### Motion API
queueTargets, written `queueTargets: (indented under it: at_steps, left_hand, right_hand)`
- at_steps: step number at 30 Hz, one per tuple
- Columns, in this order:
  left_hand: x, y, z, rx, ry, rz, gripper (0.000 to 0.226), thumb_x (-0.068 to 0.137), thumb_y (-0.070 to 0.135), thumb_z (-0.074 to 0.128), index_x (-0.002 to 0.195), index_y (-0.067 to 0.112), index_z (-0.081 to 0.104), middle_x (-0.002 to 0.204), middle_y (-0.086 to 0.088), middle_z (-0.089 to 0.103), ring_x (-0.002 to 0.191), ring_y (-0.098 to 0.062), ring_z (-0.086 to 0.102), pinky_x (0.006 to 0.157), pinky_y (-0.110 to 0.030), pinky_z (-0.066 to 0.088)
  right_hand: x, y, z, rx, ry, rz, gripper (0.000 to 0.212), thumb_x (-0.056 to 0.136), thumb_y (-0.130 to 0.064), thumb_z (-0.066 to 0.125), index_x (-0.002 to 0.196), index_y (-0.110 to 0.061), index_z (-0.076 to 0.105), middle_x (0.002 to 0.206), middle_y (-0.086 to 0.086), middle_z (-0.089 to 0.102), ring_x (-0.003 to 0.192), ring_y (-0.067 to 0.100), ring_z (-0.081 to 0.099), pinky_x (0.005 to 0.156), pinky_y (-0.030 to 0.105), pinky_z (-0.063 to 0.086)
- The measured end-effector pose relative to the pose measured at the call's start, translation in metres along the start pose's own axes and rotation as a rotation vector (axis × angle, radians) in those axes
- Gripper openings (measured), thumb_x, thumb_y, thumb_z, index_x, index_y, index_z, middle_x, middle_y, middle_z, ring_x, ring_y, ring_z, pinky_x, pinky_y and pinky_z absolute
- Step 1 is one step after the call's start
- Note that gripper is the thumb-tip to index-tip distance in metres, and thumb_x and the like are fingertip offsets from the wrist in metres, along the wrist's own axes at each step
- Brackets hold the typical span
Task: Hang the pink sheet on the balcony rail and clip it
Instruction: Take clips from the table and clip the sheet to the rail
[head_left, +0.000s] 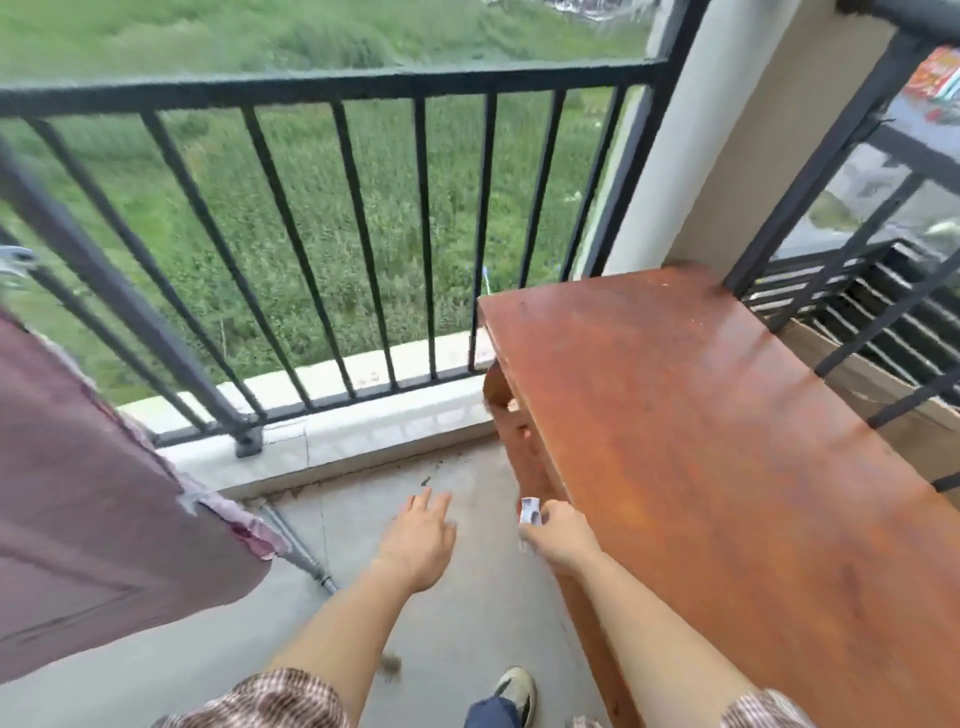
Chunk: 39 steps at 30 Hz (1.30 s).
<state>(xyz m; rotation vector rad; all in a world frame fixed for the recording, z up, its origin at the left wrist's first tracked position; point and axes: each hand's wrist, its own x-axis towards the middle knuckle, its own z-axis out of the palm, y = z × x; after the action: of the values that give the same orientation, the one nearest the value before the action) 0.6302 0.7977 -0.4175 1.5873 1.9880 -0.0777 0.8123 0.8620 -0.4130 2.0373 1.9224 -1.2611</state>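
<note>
The pink sheet (88, 499) hangs at the left edge of the view, draped down from the side rail, its lower corner frayed near the floor. The black balcony rail (332, 85) runs across the top, with vertical bars below it. My left hand (418, 538) is stretched out low over the concrete floor, fingers apart and holding nothing. My right hand (556, 530) is closed around a small white clip (531, 510), right beside the near edge of the wooden table. A pale clip (15, 257) shows at the far left, on the rail above the sheet.
A reddish-brown wooden table (727, 441) fills the right side, against the rail and a cream pillar (670, 171). A grey pipe (298, 545) lies on the floor below the sheet. My shoe (514, 691) is at the bottom. Green field lies beyond the bars.
</note>
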Motion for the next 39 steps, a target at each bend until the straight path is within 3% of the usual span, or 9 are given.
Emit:
queueTargets:
  at_steps: [9,12,16,21,24,29,32,35,39]
  left_hand:
    - [-0.105,-0.232,-0.063,-0.124,0.246,-0.263,0.036,0.098,0.028,0.035,0.128,0.012,0.049,0.136,-0.013,0.046,0.124,-0.032,0.045,0.101,-0.037,0.037]
    - [-0.155,-0.301,-0.083,-0.202,0.342,-0.364,0.032,0.097,0.027,0.038,0.118,0.011,0.056,0.127,-0.016,0.054,0.119,-0.034,0.05,0.098,-0.038,0.042]
    - [-0.226,-0.386,-0.103,-0.342,0.473,-0.483,0.031,0.092,0.027,0.037,0.102,0.011,0.062,0.111,-0.017,0.059,0.112,-0.034,0.055,0.093,-0.039,0.045]
    - [-0.31,-0.477,-0.111,-0.519,0.684,-0.598,0.03,0.096,0.014,0.04,0.101,0.003,0.067,0.109,-0.015,0.066,0.107,-0.029,0.057,0.086,-0.033,0.044]
    - [-0.351,-0.538,-0.117,-0.592,0.747,-0.691,0.033,0.098,0.018,0.036,0.104,0.004,0.066,0.117,-0.014,0.065,0.109,-0.031,0.057,0.087,-0.032,0.043]
    - [-0.414,-0.658,-0.154,-0.706,0.897,-0.803,0.032,0.099,0.016,0.037,0.099,0.002,0.066,0.109,-0.014,0.065,0.108,-0.032,0.057,0.082,-0.03,0.042]
    - [-0.455,-0.735,-0.172,-0.832,0.988,-0.845,0.032,0.097,0.019,0.039,0.081,0.006,0.063,0.099,-0.015,0.067,0.1,-0.032,0.061,0.077,-0.029,0.042]
    - [-0.501,-0.8,-0.184,-0.863,1.0,-0.901,0.034,0.098,0.02,0.038,0.105,-0.001,0.065,0.116,-0.018,0.063,0.11,-0.032,0.057,0.089,-0.034,0.042]
    - [-0.572,-0.881,-0.199,-0.892,0.975,-0.959,0.037,0.098,0.027,0.035,0.106,0.004,0.063,0.109,-0.015,0.06,0.1,-0.027,0.056,0.08,-0.031,0.037]
  right_hand:
    - [-0.074,-0.212,0.131,-0.001,-0.21,-0.374,0.022,0.068,-0.017,0.069,0.052,-0.015,0.054,0.053,0.005,0.06,0.05,0.017,0.054,0.052,0.027,0.044]
    - [-0.109,-0.28,0.182,0.049,-0.265,-0.518,0.013,0.071,-0.009,0.067,0.071,-0.018,0.057,0.058,0.004,0.06,0.05,0.016,0.054,0.048,0.023,0.045]
    - [-0.15,-0.368,0.254,0.035,-0.415,-0.659,0.029,0.073,-0.014,0.073,0.101,-0.02,0.066,0.075,0.003,0.065,0.063,0.017,0.061,0.06,0.029,0.055]
    - [-0.209,-0.475,0.342,-0.093,-0.515,-0.827,0.025,0.076,-0.005,0.076,0.071,-0.016,0.054,0.059,0.009,0.059,0.036,0.007,0.053,0.043,0.026,0.048]
    - [-0.246,-0.536,0.392,-0.171,-0.631,-0.916,0.017,0.077,-0.002,0.074,0.08,-0.014,0.062,0.077,0.011,0.067,0.049,0.01,0.062,0.045,0.02,0.049]
    - [-0.305,-0.638,0.488,-0.206,-0.743,-1.015,0.043,0.073,-0.006,0.079,0.109,-0.002,0.055,0.099,0.025,0.07,0.084,0.038,0.07,0.076,0.042,0.058]
    - [-0.338,-0.703,0.552,-0.207,-0.8,-1.063,0.034,0.074,-0.004,0.078,0.097,-0.003,0.053,0.099,0.03,0.068,0.079,0.036,0.068,0.079,0.046,0.058]
    - [-0.379,-0.763,0.612,-0.225,-0.853,-1.116,0.023,0.078,-0.002,0.074,0.089,-0.005,0.053,0.09,0.029,0.067,0.073,0.033,0.066,0.076,0.044,0.056]
    - [-0.44,-0.833,0.686,-0.236,-0.838,-1.252,0.022,0.074,-0.006,0.077,0.085,0.0,0.059,0.081,0.022,0.067,0.07,0.028,0.065,0.076,0.046,0.056]
